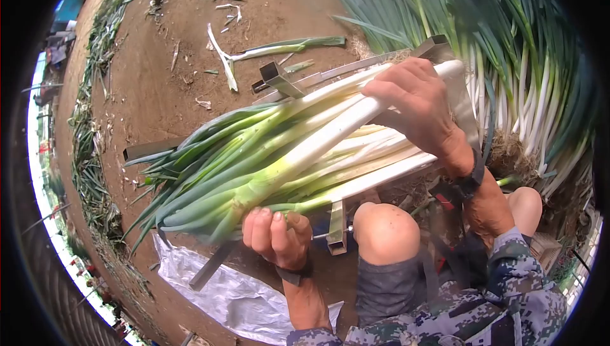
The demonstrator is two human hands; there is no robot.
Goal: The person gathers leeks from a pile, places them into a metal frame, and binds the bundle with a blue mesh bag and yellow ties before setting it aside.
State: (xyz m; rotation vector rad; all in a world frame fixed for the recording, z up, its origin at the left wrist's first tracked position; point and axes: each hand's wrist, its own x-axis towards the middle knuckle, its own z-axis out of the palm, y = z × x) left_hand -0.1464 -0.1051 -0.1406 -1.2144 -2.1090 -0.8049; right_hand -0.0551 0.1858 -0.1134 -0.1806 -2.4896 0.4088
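A thick green onion (330,131) with a white stalk lies slantwise over a pile of others. My right hand (413,101) is wrapped round its white root end. Below its green collar, my left hand (276,237) is closed with the fingers curled up against the leaves; what they pinch, if anything, is hidden. The pile of green onions (254,131) rests on a metal frame (283,81), leaves to the left and white stalks to the right.
A large heap of rooted green onions (521,73) stands at the right. Leaf scraps (286,47) litter the dirt floor (184,41). A silvery sheet (235,298) lies below the frame, left of my knee (386,233). A band of trimmings (92,155) runs along the left.
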